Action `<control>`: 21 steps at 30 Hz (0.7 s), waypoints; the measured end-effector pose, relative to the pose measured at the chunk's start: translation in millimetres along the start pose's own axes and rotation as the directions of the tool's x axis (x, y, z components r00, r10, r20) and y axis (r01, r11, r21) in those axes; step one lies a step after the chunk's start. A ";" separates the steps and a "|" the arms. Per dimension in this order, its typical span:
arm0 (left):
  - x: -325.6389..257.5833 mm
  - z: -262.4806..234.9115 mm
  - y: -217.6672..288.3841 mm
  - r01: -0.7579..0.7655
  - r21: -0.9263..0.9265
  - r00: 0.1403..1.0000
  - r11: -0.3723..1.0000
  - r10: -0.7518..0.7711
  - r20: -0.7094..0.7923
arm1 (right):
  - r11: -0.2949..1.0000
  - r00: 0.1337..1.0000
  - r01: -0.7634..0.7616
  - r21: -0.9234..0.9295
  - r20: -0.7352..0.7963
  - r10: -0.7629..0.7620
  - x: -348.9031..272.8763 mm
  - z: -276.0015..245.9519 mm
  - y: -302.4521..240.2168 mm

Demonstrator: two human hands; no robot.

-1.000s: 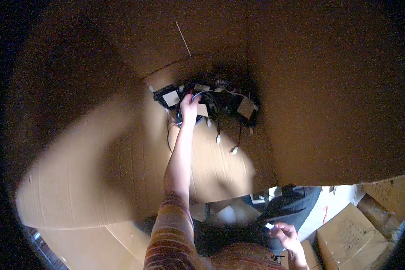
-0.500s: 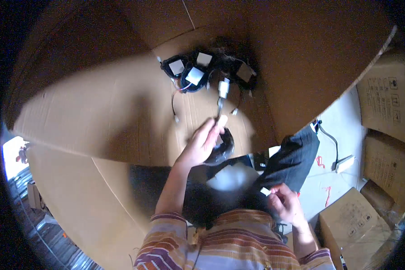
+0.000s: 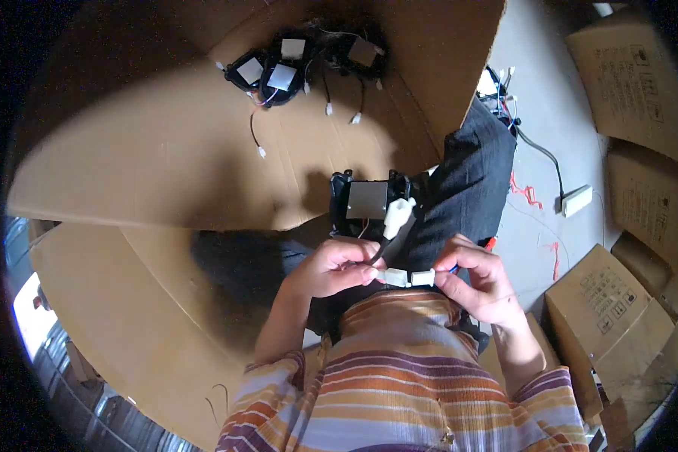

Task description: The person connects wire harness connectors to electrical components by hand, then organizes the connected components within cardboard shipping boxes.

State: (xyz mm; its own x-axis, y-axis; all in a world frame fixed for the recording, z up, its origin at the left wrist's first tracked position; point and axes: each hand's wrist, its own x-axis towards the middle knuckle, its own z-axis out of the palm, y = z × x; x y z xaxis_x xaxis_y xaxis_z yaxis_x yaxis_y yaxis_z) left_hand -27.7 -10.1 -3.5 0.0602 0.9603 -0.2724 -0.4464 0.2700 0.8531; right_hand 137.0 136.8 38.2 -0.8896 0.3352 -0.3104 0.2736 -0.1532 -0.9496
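Close to my body, my left hand [image 3: 333, 265] pinches a white plug connector [image 3: 394, 277] at its cable end. A dark cable rises from the same fingers to a second, larger white connector [image 3: 399, 217]. My right hand [image 3: 474, 277] pinches another white connector [image 3: 422, 279], with a bit of blue wire showing at the fingers. The two small connectors face each other end to end, touching or almost so. Just beyond my hands is a black housing with a square grey plate [image 3: 367, 200]; its lower part is partly hidden.
Several black units with silver plates and thin leads [image 3: 282, 77] lie on the big cardboard sheet [image 3: 166, 166] ahead. My dark-trousered leg [image 3: 471, 173] is at right. Beyond it lie a white power strip [image 3: 577, 201], red scraps [image 3: 526, 192] and cardboard boxes [image 3: 606, 297].
My left hand has drawn back toward my body with the cable and black housing. My right hand has moved up and left, bringing its connector against or close to the left one.
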 end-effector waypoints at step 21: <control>6.1 10.0 -3.3 0.129 0.197 0.963 0.972 -0.075 -0.258 | 0.979 0.999 -0.007 -0.204 -0.052 -0.004 -6.0 -13.8 1.1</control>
State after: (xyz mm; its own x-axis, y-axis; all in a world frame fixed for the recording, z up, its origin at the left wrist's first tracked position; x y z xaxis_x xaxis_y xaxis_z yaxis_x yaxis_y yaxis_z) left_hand -16.9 -4.4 -3.5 -0.1387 0.8866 -0.4413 -0.2502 0.3998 0.8818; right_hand 147.7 147.4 38.4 -0.8703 0.3837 -0.3087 0.3486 0.0371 -0.9365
